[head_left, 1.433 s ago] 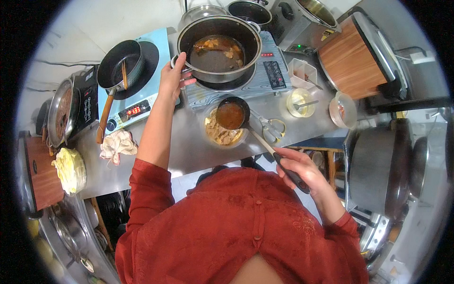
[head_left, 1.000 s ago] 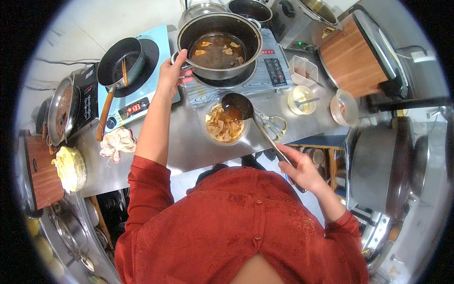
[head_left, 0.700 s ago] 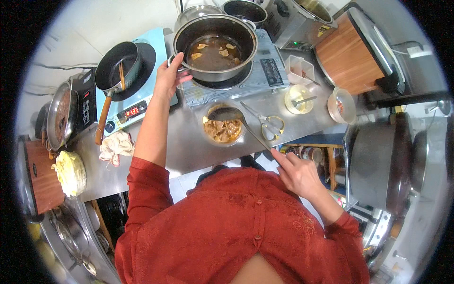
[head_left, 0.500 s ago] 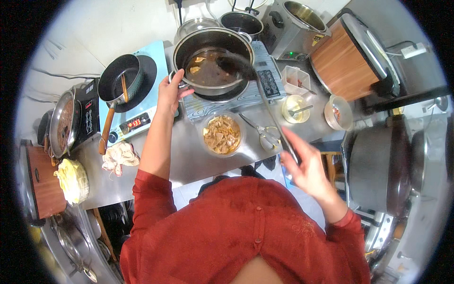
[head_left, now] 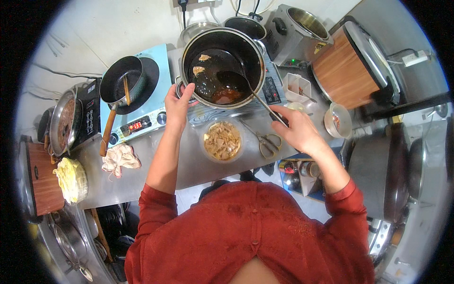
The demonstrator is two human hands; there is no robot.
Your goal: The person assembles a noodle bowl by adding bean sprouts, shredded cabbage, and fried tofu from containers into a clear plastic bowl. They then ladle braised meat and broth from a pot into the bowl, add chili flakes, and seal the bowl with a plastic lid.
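At upper centre of the frame, the left hand (head_left: 178, 106) grasps a deep, round, dark-lined metal pot (head_left: 220, 38) at its left side. The right hand (head_left: 295, 128) clasps a long-handled dark ladle (head_left: 236, 82), its head inside the pot. Below, a round translucent bowl (head_left: 243, 141) of brown slices (head_left: 221, 140) stands on the steel desk (head_left: 190, 163).

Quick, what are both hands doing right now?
Left hand: closed, gripping the pot by one side.
Right hand: closed, holding the ladle.

Ladle (head_left: 235, 81) in pot (head_left: 256, 59), bowl (head_left: 241, 150) before pot, scissors (head_left: 259, 137) right of bowl.
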